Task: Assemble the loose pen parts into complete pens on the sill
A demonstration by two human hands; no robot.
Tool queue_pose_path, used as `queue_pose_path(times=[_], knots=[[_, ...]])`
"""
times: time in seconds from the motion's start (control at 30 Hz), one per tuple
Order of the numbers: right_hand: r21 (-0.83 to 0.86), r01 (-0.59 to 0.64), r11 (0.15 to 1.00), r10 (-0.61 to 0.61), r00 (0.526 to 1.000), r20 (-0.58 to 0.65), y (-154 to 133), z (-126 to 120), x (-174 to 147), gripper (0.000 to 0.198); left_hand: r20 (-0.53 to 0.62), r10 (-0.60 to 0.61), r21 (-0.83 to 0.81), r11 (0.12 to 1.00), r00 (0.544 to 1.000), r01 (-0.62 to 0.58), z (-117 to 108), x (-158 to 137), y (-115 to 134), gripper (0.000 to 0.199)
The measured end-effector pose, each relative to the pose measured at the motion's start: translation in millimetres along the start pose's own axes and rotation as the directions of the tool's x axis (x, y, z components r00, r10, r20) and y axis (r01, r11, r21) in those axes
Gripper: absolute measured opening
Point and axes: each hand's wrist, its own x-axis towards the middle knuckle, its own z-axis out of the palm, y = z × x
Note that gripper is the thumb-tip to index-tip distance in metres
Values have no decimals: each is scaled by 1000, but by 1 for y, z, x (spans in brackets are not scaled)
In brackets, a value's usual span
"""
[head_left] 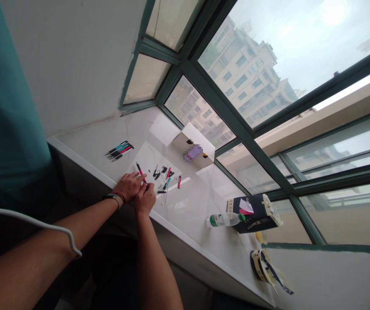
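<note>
Near the front edge of the white sill, my left hand [129, 186] and my right hand [145, 199] meet around a red and black pen [140, 168]. The fingers of both hands are closed on it, and its black end points up and away to the left. To the right of my hands lie loose pen parts: a red barrel [179, 182], a blue barrel piece [166, 184], and several black pieces [157, 175]. A row of several whole pens [120, 150], black, blue and red, rests beyond my left hand.
A white box or stand [200, 163] with black clips is against the window. Farther right are a plastic bottle [219, 220] with a green cap, a dark box [258, 212], and a roll with a dark strap [259, 266]. A white cable [36, 218] crosses over my left forearm.
</note>
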Motion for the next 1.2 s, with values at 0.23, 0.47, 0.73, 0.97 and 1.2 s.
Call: queue_pose_path(times=[0.23,0.47,0.73,0.97,1.2], knots=[[46,59,997,-53,990,-133,6,13,1,36,-17,-5,-16,1000,1000,5,-2,0,0,44],[71,75,995,-63,985,-158,7,15,2,40,-38,-11,4,1000,999,11,-1,-1,-1,44],[68,83,994,-72,985,-158,8,13,1,36,-10,63,-15,998,998,-63,-1,0,0,42],[74,80,994,-68,986,-155,6,11,1,37,-5,12,-38,999,1000,-12,0,-2,0,47],[78,58,995,-48,992,-119,5,10,1,38,1,-2,-3,1000,1000,2,2,-3,-1,50]])
